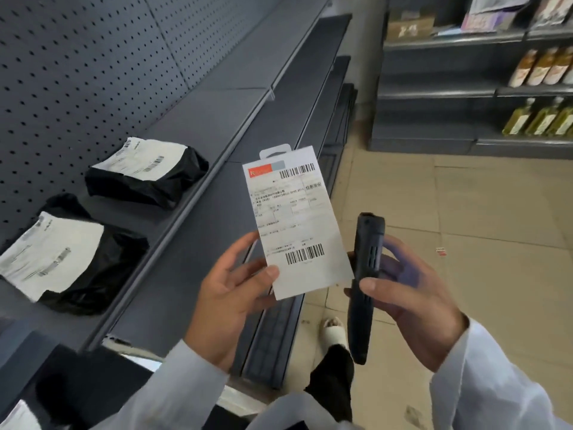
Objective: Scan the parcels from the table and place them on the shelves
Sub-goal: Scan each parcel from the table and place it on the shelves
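At the centre of the frame the left hand [231, 293] pinches the flat white parcel [296, 221] by its lower corner, thumb on the label, while the right hand [403, 293] grips the dark scanner [366, 283] beside it; it looks light, stiff and easy to hold by 1 edge.

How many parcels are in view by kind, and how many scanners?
Black poly-bag parcels on the shelf: 2, the farther one and the nearer one
White flat box parcel gripped by the left hand: 1
Dark handheld scanner gripped by the right hand: 1
Total: 4 (3 parcels, 1 scanner)
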